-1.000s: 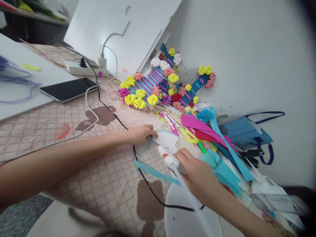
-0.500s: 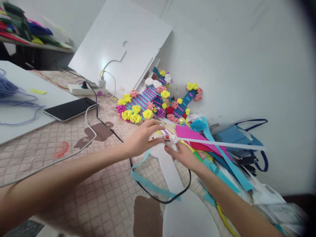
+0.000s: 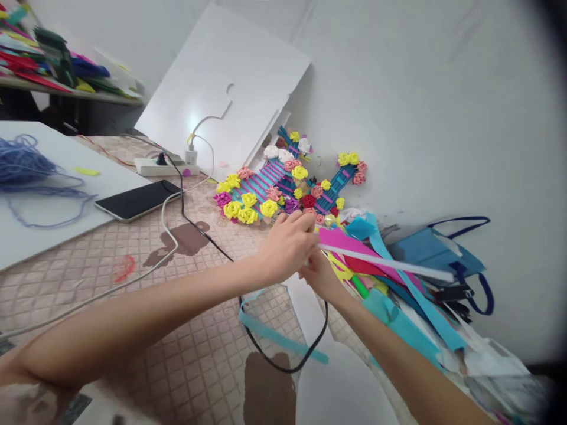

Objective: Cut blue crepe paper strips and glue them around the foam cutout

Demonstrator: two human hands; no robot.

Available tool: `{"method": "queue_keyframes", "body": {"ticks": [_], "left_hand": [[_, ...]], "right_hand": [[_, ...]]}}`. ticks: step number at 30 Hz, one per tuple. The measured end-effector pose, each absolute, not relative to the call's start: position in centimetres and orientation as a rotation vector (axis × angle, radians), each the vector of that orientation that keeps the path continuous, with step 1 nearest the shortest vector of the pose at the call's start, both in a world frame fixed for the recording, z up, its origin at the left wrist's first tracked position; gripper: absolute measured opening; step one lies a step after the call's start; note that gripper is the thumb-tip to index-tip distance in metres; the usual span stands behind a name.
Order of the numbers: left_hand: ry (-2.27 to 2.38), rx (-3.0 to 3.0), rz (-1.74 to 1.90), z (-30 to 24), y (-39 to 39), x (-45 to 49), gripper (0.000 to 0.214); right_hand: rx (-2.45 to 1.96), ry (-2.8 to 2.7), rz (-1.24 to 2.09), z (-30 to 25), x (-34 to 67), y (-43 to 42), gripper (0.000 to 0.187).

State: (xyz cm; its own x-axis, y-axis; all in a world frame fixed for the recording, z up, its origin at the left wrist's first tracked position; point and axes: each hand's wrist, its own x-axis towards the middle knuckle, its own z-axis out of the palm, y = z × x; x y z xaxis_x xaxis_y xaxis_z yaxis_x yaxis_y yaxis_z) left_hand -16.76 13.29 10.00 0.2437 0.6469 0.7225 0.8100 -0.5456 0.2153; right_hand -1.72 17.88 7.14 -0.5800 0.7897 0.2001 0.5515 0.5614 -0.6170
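Observation:
My left hand has its fingers bent and pressed together over a long, narrow white paper strip. My right hand sits just below and to the right, closed against the left one. From between the hands the strip runs out to the right, its far end free. The rolled end of the strip is hidden by my fingers. Under my hands lies a white cut-out board, a black cord looping over its narrow part. A pale blue strip crosses the same spot.
Flower-covered blue pieces lie ahead. Coloured paper and a blue bag are heaped at right. A phone, a power strip, a white cable and purple yarn on a white board are at left.
My left hand has moved right and closed over the white roll seen earlier at my right fingers, hiding it. The strip's free end has drawn in and tilts lower. The view has shifted slightly.

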Motion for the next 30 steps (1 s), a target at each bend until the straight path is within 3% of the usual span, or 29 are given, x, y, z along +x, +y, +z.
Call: {"method": "queue_keyframes", "body": {"ticks": [2, 4, 6, 9, 13, 20, 26, 30], "left_hand": [[-1.394, -2.316, -1.254, 10.4, 13.8, -18.3, 0.012], [-1.474, -2.27, -1.384, 10.5, 14.2, -20.2, 0.029], [-1.62, -2.279, -1.417, 10.1, 14.0, -22.0, 0.025], [-1.838, -2.626, -1.124, 8.4, 12.1, -23.1, 0.02], [-1.696, -3.016, -0.778, 5.6, 8.3, -22.8, 0.027], [-1.627, -2.849, -0.547, 3.5, 5.3, -24.9, 0.029], [-1.537, -2.768, -0.721, 2.9, 6.3, -25.7, 0.017], [-1.446, -2.788, -0.563, 1.8, 7.9, -25.8, 0.02]], "right_hand": [[-1.131, -2.274, 0.79, 7.2, -2.4, 18.7, 0.026], [-1.2, -2.082, 0.967, 7.4, -3.2, 19.7, 0.028], [-1.227, -1.858, 1.145, 7.4, -4.1, 20.8, 0.028], [-1.201, -1.685, 1.266, 7.0, -5.7, 21.9, 0.027], [-1.173, -1.605, 1.299, 5.4, -7.4, 22.5, 0.028], [-1.098, -1.745, 1.439, 4.0, -7.2, 23.1, 0.027], [-0.999, -1.947, 1.538, 6.2, -6.5, 24.6, 0.028], [-0.952, -2.033, 1.564, 7.9, -6.4, 26.1, 0.027]]}}
